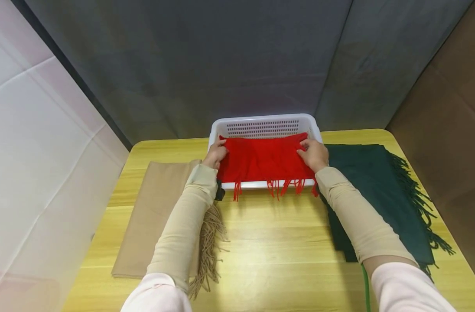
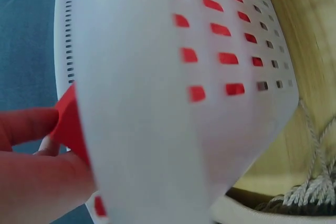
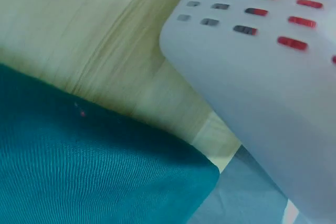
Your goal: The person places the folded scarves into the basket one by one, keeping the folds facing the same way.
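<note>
A red fringed scarf lies folded in the white plastic basket, its fringe hanging over the front rim. At the scarf's left far corner, my left hand pinches the cloth. My right hand pinches the opposite corner on the right. In the left wrist view, thumb and fingers hold a red tip of the scarf beside the basket wall. The right wrist view shows the basket's outside, with red through its slots; the right hand is out of that view.
Left of the basket lies a folded beige scarf, its fringe pointing right. A folded dark green scarf lies on the right, partly under the right forearm. The wooden table meets a grey curtain behind. A green cord runs near the right sleeve.
</note>
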`<control>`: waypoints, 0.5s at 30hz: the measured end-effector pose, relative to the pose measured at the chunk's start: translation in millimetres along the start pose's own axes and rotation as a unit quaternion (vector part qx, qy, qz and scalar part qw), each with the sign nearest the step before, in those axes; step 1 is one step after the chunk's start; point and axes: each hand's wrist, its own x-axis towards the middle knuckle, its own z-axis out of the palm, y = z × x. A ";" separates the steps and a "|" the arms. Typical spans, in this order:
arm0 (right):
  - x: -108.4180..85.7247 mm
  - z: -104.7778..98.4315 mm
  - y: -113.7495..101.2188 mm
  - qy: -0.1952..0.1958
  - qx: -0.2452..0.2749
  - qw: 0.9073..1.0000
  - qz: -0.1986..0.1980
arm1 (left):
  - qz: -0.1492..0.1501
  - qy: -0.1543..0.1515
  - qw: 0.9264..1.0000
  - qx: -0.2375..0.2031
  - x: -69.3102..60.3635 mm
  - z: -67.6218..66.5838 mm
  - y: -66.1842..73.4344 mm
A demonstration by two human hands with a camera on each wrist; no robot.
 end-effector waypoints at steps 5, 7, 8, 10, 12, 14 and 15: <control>0.2 2.8 -1.7 -0.007 -0.031 0.999 -0.012 | -0.032 -0.032 0.996 0.071 -78.7 0.7 50.8; -0.1 2.5 -3.7 -0.010 -0.037 0.999 -0.014 | -0.032 -0.044 0.995 0.079 -64.4 -1.2 38.8; -0.1 2.5 -4.4 -0.010 -0.039 0.999 -0.015 | -0.034 -0.051 0.995 0.080 -61.0 -2.3 34.9; -0.1 2.6 -5.3 -0.010 -0.044 0.999 -0.019 | -0.032 -0.051 0.994 0.088 -58.3 -3.5 30.0; -0.4 2.9 -6.1 -0.009 -0.047 0.999 -0.019 | -0.039 -0.053 0.994 0.087 -59.5 -4.2 28.8; -1.1 3.1 -7.2 -0.011 -0.047 0.999 -0.017 | -0.057 -0.059 0.993 0.089 -63.0 -5.9 30.5; -1.4 3.2 -7.7 -0.012 -0.047 0.999 -0.017 | -0.063 -0.058 0.993 0.086 -65.8 -6.3 32.3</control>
